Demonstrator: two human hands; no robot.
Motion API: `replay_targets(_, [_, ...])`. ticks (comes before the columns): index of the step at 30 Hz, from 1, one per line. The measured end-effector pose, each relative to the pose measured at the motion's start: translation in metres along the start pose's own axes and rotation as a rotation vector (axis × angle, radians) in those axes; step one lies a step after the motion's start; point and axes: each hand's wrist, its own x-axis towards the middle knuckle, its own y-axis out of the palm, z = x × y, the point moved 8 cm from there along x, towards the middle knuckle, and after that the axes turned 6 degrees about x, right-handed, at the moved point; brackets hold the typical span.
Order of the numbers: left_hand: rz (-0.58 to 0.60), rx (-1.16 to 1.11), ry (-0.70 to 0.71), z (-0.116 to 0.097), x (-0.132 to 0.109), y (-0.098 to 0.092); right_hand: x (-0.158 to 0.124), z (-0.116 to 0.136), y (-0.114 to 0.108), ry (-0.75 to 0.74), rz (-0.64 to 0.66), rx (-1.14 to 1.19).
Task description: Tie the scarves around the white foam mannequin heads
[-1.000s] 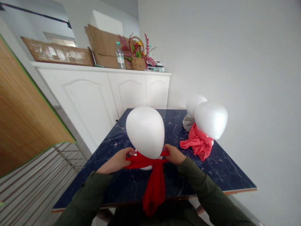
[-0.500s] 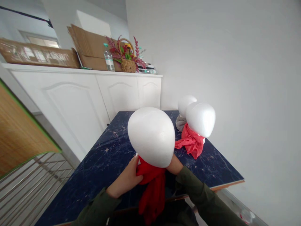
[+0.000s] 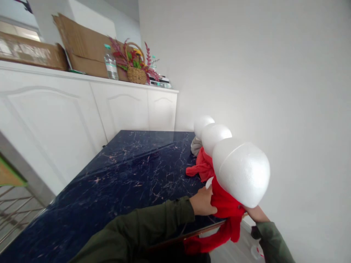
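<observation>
A white foam head (image 3: 241,171) with a red scarf (image 3: 226,204) round its neck is at the right front corner of the dark blue marble table (image 3: 128,171). My left hand (image 3: 203,201) is closed on the scarf at the neck, on its left side. My right hand (image 3: 253,213) is under the head on its right side, with most of its fingers hidden. The scarf's ends hang over the table's front edge. Just behind stand a second foam head (image 3: 215,137) with a coral scarf (image 3: 200,166) and a third foam head (image 3: 203,123) with a grey scarf (image 3: 195,146).
A white wall runs close along the table's right side. White cabinets (image 3: 82,106) stand behind and to the left, carrying cardboard boxes (image 3: 82,45), a water bottle (image 3: 110,65) and a flower basket (image 3: 135,71). A metal rack (image 3: 13,215) is at lower left.
The foam head with the red scarf has moved from the table's front middle to its right front corner, next to the other two heads. Both hands stayed at its neck; the view swung right.
</observation>
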Motion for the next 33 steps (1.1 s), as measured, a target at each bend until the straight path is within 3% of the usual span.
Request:
replay_targets(4, [-0.042,0.116,-0.048,0.01,0.024,0.012,0.006,-0.005,0.0,0.067,0.067,0.017])
replay_targets(9, [-0.055,0.17,-0.089,0.023,0.019,0.016,0.002,0.01,0.01,-0.018,0.268,0.047])
replay_targets(14, [0.031,0.163,-0.084,0.031,-0.017,0.007,-0.015,0.013,0.004,-0.133,0.403,0.032])
replay_targets(18, [0.098,0.185,-0.111,0.045,-0.06,-0.008,-0.024,0.001,-0.003,-0.14,0.351,-0.058])
replay_targets(22, [0.082,0.235,-0.082,0.052,-0.09,-0.021,-0.029,0.005,0.006,-0.112,0.268,-0.142])
replay_targets(25, [0.066,0.251,-0.066,0.05,-0.099,-0.021,-0.036,0.017,0.013,-0.091,0.241,-0.207])
replay_targets(29, [0.035,0.246,-0.043,0.047,-0.109,-0.022,-0.06,0.05,0.001,-0.066,0.124,-0.414])
replay_targets(31, [0.024,0.25,-0.022,0.05,-0.116,-0.027,-0.076,0.078,0.006,-0.062,0.169,-0.478])
replay_targets(33, [0.021,0.27,0.001,0.058,-0.123,-0.036,-0.09,0.112,0.034,-0.11,0.311,-0.443])
